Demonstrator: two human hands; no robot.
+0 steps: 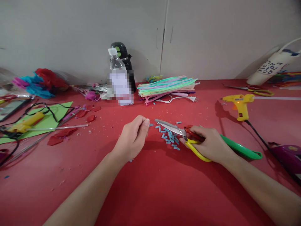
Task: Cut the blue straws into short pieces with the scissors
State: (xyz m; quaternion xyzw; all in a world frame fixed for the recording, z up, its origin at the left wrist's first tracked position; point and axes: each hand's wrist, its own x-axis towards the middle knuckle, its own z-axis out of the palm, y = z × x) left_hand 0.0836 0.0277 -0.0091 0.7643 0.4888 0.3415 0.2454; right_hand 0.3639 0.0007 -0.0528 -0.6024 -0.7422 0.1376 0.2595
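My right hand (211,145) grips a pair of scissors (181,133) with red and yellow handles; the blades point left and lie nearly closed over a small heap of short blue straw pieces (169,135) on the red table (150,188). My left hand (133,138) rests just left of the heap, fingers curled with thumb and forefinger pinched together; a tiny blue piece seems to sit at the fingertips, too small to be sure. A stack of pastel straws (168,86) lies behind the heap.
A yellow glue gun (239,105) stands at the right, its cord running to the edge. A green tool (242,151) and a purple object (288,157) lie by my right wrist. A plastic bottle (118,80), green paper (44,121), red petals (58,138) and paper flowers (39,82) fill the left.
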